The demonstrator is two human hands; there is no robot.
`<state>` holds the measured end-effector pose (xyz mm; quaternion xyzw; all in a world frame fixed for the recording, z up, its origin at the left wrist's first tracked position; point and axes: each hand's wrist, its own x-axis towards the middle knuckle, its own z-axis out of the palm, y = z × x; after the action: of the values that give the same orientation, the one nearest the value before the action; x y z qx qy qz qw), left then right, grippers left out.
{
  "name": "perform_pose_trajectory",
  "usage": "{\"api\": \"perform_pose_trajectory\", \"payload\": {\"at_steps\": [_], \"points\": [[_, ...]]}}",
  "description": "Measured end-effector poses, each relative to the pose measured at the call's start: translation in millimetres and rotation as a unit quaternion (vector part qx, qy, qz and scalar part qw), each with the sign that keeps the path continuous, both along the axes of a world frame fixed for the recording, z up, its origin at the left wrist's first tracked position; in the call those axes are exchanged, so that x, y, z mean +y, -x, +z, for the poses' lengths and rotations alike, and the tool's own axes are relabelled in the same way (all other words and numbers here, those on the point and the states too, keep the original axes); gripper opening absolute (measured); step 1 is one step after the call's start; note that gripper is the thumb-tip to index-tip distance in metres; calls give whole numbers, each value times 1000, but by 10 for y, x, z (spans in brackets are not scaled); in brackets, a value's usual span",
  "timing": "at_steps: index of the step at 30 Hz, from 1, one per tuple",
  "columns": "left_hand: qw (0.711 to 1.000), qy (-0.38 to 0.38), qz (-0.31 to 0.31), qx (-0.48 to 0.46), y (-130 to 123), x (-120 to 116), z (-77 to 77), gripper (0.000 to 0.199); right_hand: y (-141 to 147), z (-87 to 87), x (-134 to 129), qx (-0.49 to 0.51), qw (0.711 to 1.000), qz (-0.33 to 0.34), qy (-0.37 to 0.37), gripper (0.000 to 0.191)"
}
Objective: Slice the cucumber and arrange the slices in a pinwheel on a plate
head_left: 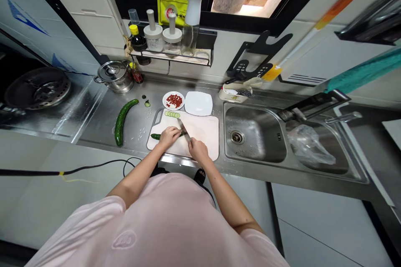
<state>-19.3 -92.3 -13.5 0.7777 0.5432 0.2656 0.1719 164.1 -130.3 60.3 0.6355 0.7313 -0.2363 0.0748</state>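
On the white cutting board (203,137) lies a dark green cucumber piece (155,136), partly covered by my left hand (170,136), whose fingers are closed over it. My right hand (198,150) grips the handle of a kitchen knife (184,129). The blade points away from me and stands at the right end of the cucumber, close to my left fingertips. A row of overlapping cucumber slices (172,114) rests at the board's far edge. Left of the board, a whole curved cucumber (123,122) lies on the steel counter.
Behind the board stand a plate of chopped red pieces (169,95) and a white square plate (198,103). A steel sink (257,133) adjoins the board's right side. At the back left is a lidded pot (116,77); cucumber scraps (147,103) lie nearby. A spice rack (175,56) hangs above.
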Motion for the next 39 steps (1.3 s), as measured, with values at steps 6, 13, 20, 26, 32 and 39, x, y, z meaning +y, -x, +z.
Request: {"api": "perform_pose_trajectory", "payload": {"at_steps": [6,13,20,26,32,39], "points": [[1000,-2,2,4,-6,2,-4,24,9,18,6,0,1000,-1,11,31],[1000,-2,8,5,-13,1,-2,24,24,18,18,0,1000,-3,16,29],[1000,0,6,2,-13,7,-8,23,33,11,23,3,1000,3,23,29],[1000,-6,-1,8,-8,4,-19,23,3,-23,-12,-1,1000,13,17,26],[1000,-8,-1,4,-13,-3,-18,20,-75,6,-79,5,999,19,36,26],[1000,-8,1,-4,-12,7,-29,21,-181,26,-179,5,998,22,55,24]]}}
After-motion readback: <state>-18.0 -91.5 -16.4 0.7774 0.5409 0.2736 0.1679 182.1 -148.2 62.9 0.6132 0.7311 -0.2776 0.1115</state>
